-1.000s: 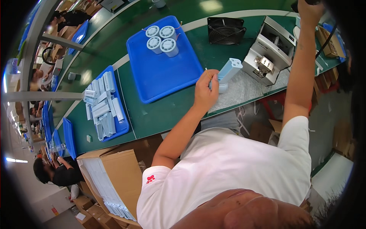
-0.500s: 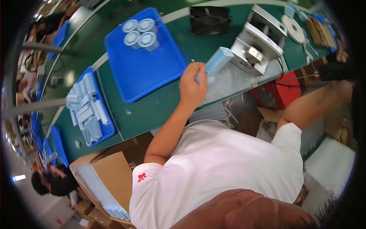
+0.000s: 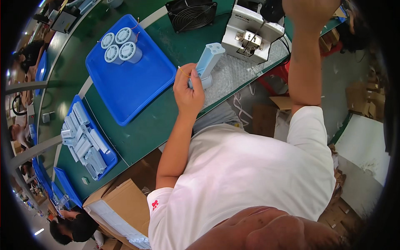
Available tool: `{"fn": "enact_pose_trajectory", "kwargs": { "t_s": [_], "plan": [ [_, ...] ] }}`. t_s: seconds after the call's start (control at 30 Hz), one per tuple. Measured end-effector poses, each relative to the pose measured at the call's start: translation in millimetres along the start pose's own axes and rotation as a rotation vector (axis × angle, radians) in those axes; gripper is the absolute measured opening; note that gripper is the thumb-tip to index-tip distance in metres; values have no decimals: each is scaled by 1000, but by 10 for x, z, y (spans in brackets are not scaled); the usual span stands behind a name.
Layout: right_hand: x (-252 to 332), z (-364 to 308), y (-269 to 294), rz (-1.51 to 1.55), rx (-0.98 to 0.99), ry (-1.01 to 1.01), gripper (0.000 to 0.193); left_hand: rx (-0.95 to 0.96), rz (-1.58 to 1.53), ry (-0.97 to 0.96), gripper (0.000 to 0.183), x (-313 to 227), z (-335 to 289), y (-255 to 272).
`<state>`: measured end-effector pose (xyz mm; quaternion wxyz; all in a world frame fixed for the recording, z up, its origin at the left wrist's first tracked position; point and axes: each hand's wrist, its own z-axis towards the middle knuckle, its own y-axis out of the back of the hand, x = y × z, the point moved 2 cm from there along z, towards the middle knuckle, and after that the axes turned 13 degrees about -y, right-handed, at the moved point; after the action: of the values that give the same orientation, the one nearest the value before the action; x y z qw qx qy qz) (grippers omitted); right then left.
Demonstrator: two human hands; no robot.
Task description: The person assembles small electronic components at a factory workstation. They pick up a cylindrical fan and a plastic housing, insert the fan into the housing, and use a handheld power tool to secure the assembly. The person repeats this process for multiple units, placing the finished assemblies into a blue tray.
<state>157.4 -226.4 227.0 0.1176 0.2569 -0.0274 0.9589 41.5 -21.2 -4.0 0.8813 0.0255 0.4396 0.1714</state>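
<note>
In my left hand (image 3: 188, 91), fingers closed round its base, is a light blue plastic housing (image 3: 209, 58) with a long hollow stem and a round end. A thin yellowish wire (image 3: 182, 71) sticks out beside my thumb. My right hand (image 3: 312, 12), partly cut off by the top edge, is closed on a black screwdriver (image 3: 273, 10), apparently a power one. Its thin shaft slants down over the metal fixture of a white and grey screw feeder (image 3: 239, 25). The tip's contact with the fixture is too small to make out.
A blue tray (image 3: 129, 100) bears several round light blue parts (image 3: 130, 52). Another blue tray (image 3: 109, 160) holds a pile of long housings (image 3: 83, 141). A black fan (image 3: 192, 16) stands behind; bubble wrap (image 3: 225, 85) covers the table's near edge. An open carton (image 3: 129, 204) stands below.
My right hand has swung from the far right over to the screw feeder with the screwdriver. My left hand still holds the housing. The whole view has shifted.
</note>
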Motion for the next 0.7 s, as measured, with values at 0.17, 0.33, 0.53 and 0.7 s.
{"fn": "enact_pose_trajectory", "kwargs": {
  "t_s": [0.17,0.33,0.53,0.7],
  "plan": [
    [-4,-290,5,248,31,-158,22,-23,-5,-16,15,25,-19,12],
    [-9,-390,-16,405,99,-326,25,-1,-52,-28,21,-14,-16,34],
    [-82,-459,-214,464,144,-375,28,7,-64,-12,23,15,-33,53],
    [-146,-489,-226,487,168,-403,31,5,-65,-36,21,48,-45,31]
  ]
}}
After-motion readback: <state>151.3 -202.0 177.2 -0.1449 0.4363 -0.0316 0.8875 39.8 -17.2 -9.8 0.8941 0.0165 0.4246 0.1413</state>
